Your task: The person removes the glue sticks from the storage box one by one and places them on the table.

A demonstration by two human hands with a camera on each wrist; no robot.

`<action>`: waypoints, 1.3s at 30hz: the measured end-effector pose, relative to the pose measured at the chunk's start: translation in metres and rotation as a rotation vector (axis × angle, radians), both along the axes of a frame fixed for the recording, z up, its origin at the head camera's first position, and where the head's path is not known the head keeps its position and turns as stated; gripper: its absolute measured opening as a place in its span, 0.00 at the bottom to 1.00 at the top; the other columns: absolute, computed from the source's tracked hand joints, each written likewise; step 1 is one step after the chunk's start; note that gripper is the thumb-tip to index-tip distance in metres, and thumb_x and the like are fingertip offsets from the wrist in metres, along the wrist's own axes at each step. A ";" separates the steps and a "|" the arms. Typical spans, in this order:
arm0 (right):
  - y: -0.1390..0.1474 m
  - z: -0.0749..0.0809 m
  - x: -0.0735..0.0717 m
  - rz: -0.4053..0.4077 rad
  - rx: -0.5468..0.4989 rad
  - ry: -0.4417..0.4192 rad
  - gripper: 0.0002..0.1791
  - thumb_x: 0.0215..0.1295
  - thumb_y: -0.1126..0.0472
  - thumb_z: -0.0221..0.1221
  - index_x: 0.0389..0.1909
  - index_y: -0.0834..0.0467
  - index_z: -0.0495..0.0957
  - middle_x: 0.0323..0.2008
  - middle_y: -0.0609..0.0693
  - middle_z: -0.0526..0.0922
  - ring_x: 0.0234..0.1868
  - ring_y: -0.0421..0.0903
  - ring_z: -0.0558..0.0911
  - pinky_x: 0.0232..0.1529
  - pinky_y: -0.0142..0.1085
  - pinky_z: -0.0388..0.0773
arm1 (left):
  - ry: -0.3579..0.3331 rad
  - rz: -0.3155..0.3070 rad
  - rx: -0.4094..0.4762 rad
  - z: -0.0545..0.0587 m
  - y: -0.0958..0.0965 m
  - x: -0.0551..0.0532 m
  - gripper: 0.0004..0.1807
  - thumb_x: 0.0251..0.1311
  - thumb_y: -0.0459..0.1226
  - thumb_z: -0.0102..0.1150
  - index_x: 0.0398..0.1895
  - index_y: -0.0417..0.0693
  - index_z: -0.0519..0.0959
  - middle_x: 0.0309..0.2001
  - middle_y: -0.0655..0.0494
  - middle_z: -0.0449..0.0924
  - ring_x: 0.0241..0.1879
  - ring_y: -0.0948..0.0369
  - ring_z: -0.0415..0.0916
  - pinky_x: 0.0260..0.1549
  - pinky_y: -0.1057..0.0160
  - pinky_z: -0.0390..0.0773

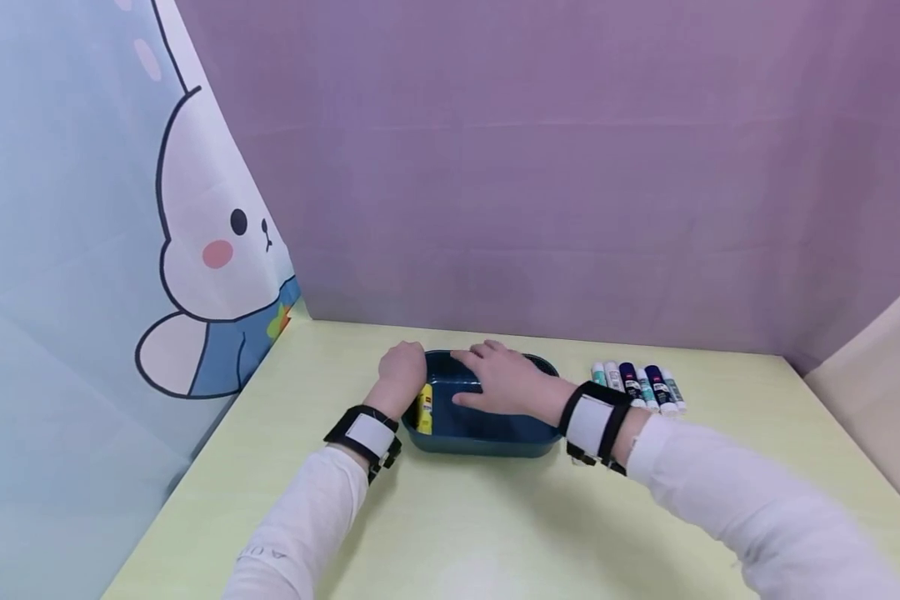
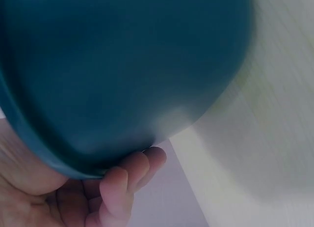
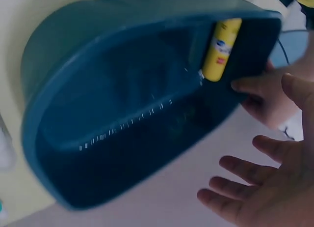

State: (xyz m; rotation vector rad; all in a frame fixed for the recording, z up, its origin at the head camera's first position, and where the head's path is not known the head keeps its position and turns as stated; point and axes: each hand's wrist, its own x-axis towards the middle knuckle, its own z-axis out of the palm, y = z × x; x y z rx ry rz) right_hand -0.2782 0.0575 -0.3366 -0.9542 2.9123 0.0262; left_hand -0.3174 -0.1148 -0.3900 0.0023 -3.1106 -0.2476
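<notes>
A dark teal plastic basin (image 1: 480, 447) stands on the table, a yellow glue stick (image 1: 425, 410) lying inside against its left end. My left hand (image 1: 403, 375) grips the left end of the basin; in the left wrist view its curled fingers (image 2: 116, 184) press the outer wall just below the rim. Over the basin hovers my right hand (image 1: 504, 382), its fingers spread and nothing in them. The right wrist view shows these fingers (image 3: 240, 195) apart from the rim, with the yellow glue stick (image 3: 222, 50) near the left thumb.
Right of the basin, several glue sticks (image 1: 641, 387) with white, teal and dark blue parts lie side by side on the pale yellow table (image 1: 450, 533). A purple cloth (image 1: 540, 167) hangs behind, and a blue cloth with a cartoon rabbit (image 1: 210, 183) hangs at the left.
</notes>
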 end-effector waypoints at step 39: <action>-0.084 -0.054 -0.047 -0.357 -0.352 -0.717 0.04 0.61 0.64 0.60 0.34 0.62 0.76 0.32 0.57 0.80 0.32 0.54 0.84 0.34 0.43 0.83 | -0.011 0.018 0.084 -0.002 -0.002 -0.004 0.11 0.67 0.33 0.49 0.33 0.39 0.82 0.33 0.45 0.82 0.31 0.53 0.82 0.24 0.57 0.82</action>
